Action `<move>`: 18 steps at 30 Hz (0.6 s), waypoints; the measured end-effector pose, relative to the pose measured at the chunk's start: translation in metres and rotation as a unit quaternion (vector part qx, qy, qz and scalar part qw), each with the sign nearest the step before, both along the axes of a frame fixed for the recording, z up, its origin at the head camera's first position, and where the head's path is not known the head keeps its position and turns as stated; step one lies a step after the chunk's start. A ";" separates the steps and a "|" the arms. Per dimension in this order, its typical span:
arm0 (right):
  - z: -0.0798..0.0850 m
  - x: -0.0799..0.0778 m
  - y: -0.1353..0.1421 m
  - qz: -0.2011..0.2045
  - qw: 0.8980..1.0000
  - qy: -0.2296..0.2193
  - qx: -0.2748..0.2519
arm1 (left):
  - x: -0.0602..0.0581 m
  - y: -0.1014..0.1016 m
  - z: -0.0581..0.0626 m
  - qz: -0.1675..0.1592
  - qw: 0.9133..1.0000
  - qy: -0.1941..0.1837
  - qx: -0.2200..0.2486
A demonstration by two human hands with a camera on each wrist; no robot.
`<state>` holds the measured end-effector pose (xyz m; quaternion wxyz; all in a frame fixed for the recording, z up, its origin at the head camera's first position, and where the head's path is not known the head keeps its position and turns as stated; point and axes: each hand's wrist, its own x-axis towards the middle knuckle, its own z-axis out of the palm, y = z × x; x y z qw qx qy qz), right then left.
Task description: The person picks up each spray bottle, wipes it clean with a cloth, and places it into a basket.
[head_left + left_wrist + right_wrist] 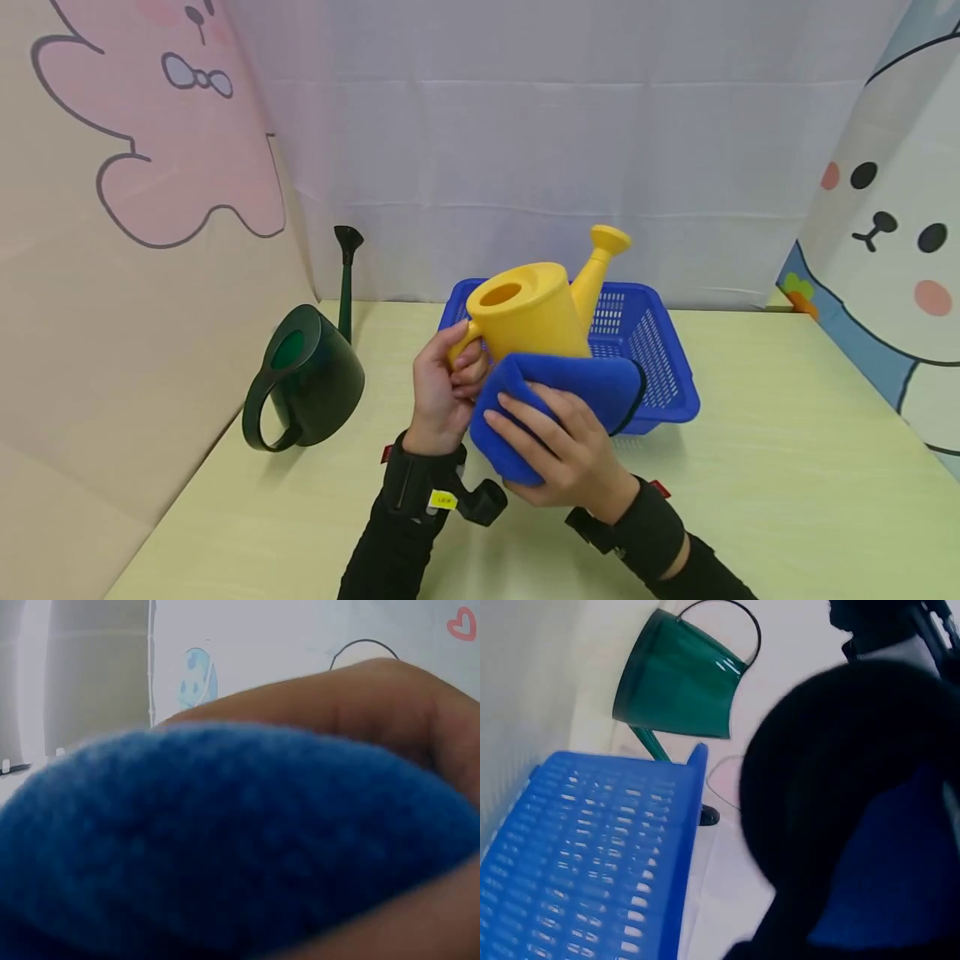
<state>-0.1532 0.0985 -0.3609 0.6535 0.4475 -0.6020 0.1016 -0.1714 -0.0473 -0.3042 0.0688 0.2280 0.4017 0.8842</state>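
A yellow watering can (531,321) is held up in front of the basket, its spout pointing up to the right. My left hand (442,387) grips it by the handle at its left side. Below the can, my right hand (558,446) holds a folded blue cloth (577,379) with a dark edge, the fingers spread and bent over it. The cloth lies against the can's lower side and hides its bottom. In the left wrist view the blue cloth (240,832) fills most of the picture.
Behind the can stands a blue perforated basket (660,358). A dark green watering can (322,387) with a long spout is on the table (787,467) to the left. White curtain (525,150) hangs along the back, with printed cartoon panels at both sides.
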 end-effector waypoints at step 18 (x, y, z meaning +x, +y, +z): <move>0.019 0.003 0.032 0.281 0.860 -0.296 -0.305 | 0.004 -0.006 0.000 -0.016 0.999 0.006 -0.033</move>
